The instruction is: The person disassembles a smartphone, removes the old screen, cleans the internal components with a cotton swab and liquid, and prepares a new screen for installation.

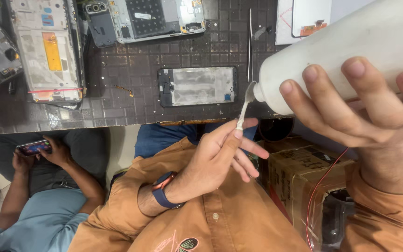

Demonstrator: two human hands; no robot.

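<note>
My right hand grips a large white plastic bottle, tilted with its nozzle pointing left and down. My left hand, with a blue-strapped watch on the wrist, pinches a thin white tool between thumb and fingers. The tool's tip touches the bottle's nozzle. Both hands hover at the near edge of a dark tiled mat. Just beyond the tool, a stripped phone frame lies flat on the mat.
Metal tweezers lie right of that frame. Other opened phone frames and a white screen panel lie farther back. A cardboard box with a red wire sits by my right arm. Another person holds a phone at lower left.
</note>
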